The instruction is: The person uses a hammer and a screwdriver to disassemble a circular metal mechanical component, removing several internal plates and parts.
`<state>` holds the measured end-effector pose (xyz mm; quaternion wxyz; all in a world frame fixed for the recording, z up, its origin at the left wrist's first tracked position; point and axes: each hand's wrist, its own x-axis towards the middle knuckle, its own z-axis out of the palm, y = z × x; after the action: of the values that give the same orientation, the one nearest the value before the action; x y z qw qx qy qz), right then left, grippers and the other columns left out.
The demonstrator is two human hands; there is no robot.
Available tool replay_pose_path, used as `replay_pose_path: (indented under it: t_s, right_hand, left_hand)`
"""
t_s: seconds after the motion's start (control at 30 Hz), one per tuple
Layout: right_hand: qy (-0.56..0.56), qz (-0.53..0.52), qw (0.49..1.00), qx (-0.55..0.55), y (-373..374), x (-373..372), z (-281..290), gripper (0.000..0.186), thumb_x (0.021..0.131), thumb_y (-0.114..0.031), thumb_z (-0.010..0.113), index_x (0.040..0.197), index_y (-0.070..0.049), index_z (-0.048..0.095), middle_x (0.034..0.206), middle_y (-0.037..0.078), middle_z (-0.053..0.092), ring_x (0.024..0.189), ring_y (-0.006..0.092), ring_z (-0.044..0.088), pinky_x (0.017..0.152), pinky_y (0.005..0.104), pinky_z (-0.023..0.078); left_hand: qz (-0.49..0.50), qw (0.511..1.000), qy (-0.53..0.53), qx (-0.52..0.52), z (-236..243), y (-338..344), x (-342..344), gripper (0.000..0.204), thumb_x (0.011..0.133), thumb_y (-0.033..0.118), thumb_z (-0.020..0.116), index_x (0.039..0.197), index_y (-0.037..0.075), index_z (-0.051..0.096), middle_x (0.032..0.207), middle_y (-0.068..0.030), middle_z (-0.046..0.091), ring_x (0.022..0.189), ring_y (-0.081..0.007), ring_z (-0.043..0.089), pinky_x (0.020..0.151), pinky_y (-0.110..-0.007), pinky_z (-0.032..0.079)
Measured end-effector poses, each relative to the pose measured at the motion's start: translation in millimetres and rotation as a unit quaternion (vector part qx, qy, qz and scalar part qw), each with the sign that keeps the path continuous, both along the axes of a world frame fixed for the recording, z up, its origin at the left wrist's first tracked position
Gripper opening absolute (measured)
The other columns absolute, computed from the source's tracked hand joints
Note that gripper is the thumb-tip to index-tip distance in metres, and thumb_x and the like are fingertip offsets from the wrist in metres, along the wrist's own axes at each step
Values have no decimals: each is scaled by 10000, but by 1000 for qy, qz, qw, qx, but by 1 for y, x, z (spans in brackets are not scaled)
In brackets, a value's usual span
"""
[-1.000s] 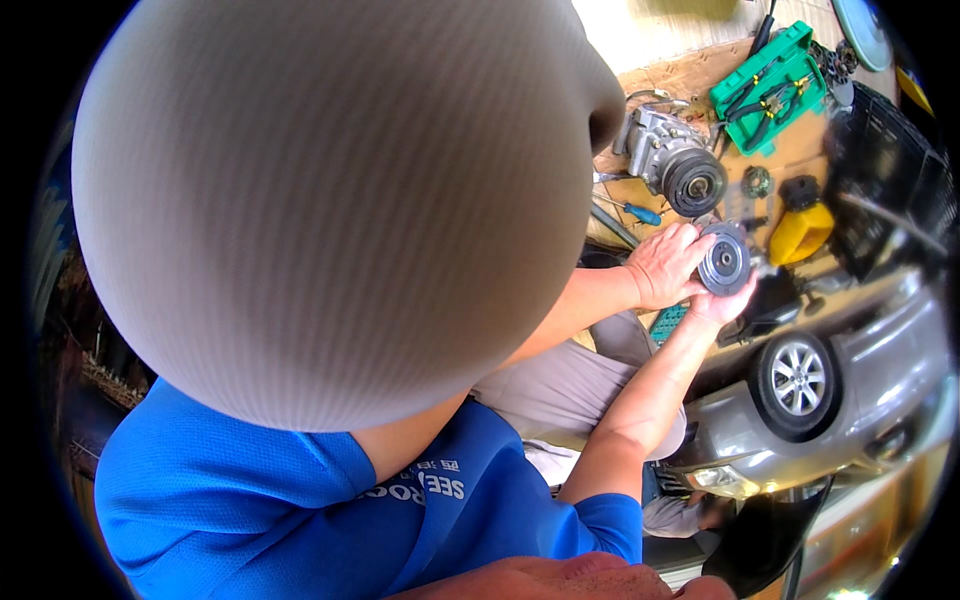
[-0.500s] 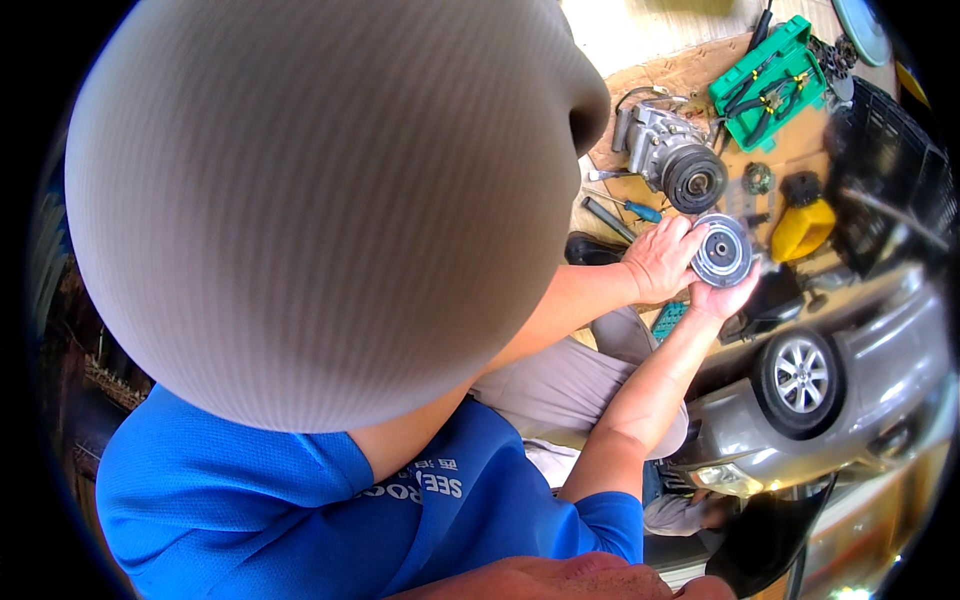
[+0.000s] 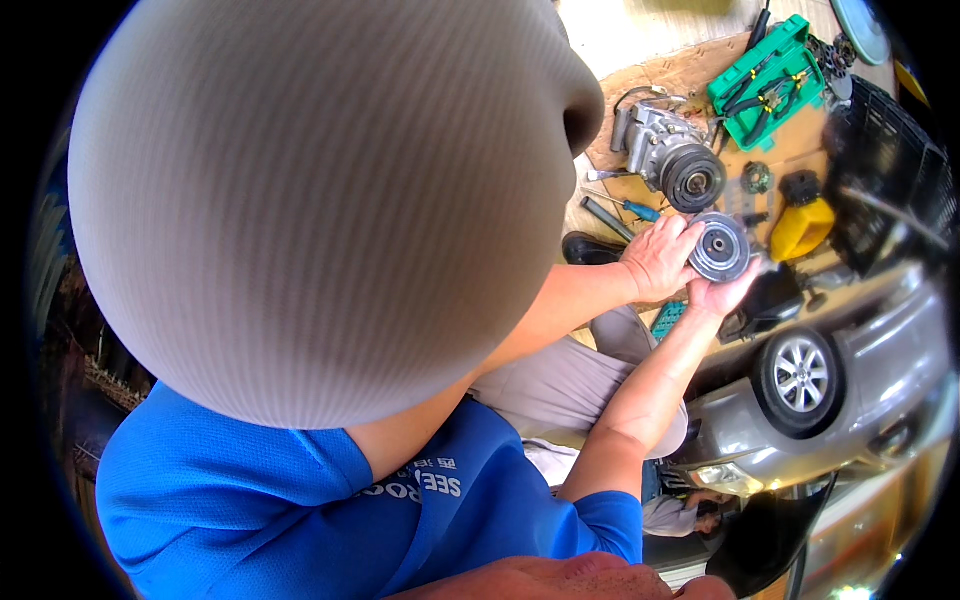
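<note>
A round metal disc (image 3: 719, 247) with a raised hub is held between both hands, its face turned up. My left hand (image 3: 655, 262) grips its left rim, fingers curled against it. My right hand (image 3: 718, 292) cups it from below. Just above them, a silver compressor (image 3: 645, 135) with a black grooved pulley (image 3: 690, 180) lies on brown cardboard (image 3: 660, 65). A blue-handled screwdriver (image 3: 640, 210) and a dark tube (image 3: 605, 217) lie to the left of the disc.
A green case (image 3: 750, 75) of pliers, a yellow container (image 3: 800, 230) and a black crate (image 3: 880, 150) surround the work. A grey car (image 3: 870, 340) stands at the right, another person (image 3: 670, 515) at lower right. Large grey ribbed fabric (image 3: 320, 200) blocks much of the left.
The disc has tilted, showing more of its face, and shifted slightly up and left, both hands moving with it.
</note>
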<state>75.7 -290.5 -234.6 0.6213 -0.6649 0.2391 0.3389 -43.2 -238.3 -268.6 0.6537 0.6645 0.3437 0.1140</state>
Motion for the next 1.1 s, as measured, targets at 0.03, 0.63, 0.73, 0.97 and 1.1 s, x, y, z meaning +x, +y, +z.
replay_pose_path:
  t_s: [0.03,0.63,0.73,0.97,1.1]
  right_hand:
    - [0,6,1000,3,-1,1,0,689,963,-551,216,1384,-40,406,1335,165,518,1251,328,477,1063,478,378]
    - [-11,43,999,15,-6,1,-4,710,962,-604,267,1391,-55,405,1333,144,521,1243,309,487,1063,467,385]
    - [-17,50,998,17,-3,1,-4,702,962,-600,278,1376,-53,425,1331,142,524,1238,307,491,1063,464,384]
    - [-15,35,999,20,-11,2,-3,642,949,-536,376,1356,-45,442,1318,159,529,1216,297,512,1049,452,399]
    - [-45,97,992,64,-30,16,-3,619,917,-472,472,1344,-24,442,1308,163,530,1192,292,528,1028,452,417]
  left_hand:
    - [1,1000,0,-1,0,0,0,671,752,318,708,1295,21,446,1085,-183,487,1012,-372,501,881,-451,434]
    - [-32,999,18,-38,-4,-5,2,704,757,315,706,1319,3,417,1118,-204,484,1050,-385,496,918,-458,423]
    - [-36,998,20,-39,-2,-2,1,703,762,316,702,1322,1,416,1111,-203,485,1047,-384,496,916,-459,422]
    - [-62,997,18,-52,-3,-3,2,683,757,234,714,1343,41,420,1110,-187,507,1044,-372,518,904,-459,441]
    - [-72,994,6,-83,-7,-1,6,534,768,133,678,1276,85,519,1100,-178,537,1039,-362,554,879,-451,470]
